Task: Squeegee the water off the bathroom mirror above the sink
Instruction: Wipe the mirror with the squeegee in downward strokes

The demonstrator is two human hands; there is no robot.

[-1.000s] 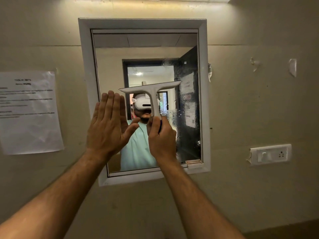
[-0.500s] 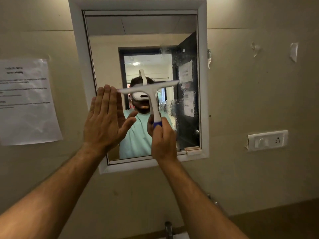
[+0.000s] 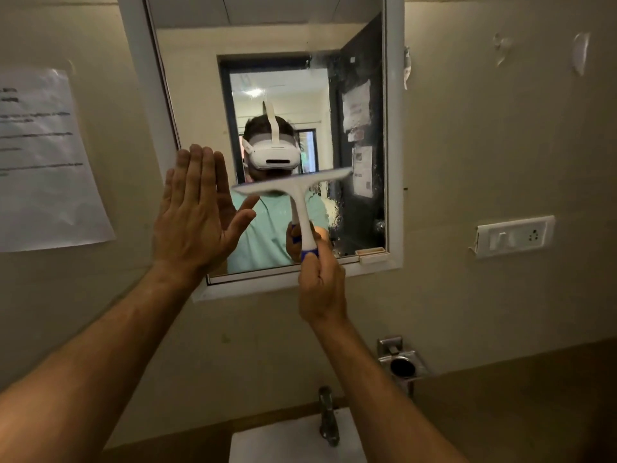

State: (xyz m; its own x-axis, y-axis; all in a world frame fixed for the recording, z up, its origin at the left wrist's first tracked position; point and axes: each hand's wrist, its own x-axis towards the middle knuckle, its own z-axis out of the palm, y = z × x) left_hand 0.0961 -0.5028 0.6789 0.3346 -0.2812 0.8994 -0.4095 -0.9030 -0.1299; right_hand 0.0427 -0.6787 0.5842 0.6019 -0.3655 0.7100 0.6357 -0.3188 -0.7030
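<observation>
From your head camera, your right hand (image 3: 321,289) is curled around the blue-tipped handle of the white squeegee (image 3: 298,195), fingers clamped on it; the handle's lower end is hidden inside your fist. The blade sits low on the mirror (image 3: 200,95), tilted with its right end higher, though you cannot tell whether the edge is actually touching the glass. Your left hand (image 3: 195,215) is raised flat at the mirror's lower left, fingers straight and together, thumb spread; whether the palm touches the glass is hidden behind the hand. Water droplets cling to the right part of the glass, hard to make out against the dark reflection. The mirror's top is cut off by the frame edge. Below, the tap (image 3: 329,417) and sink (image 3: 267,446) are only partly in view. The paper notice (image 3: 43,162) on the left wall is blurred and unreadable.
</observation>
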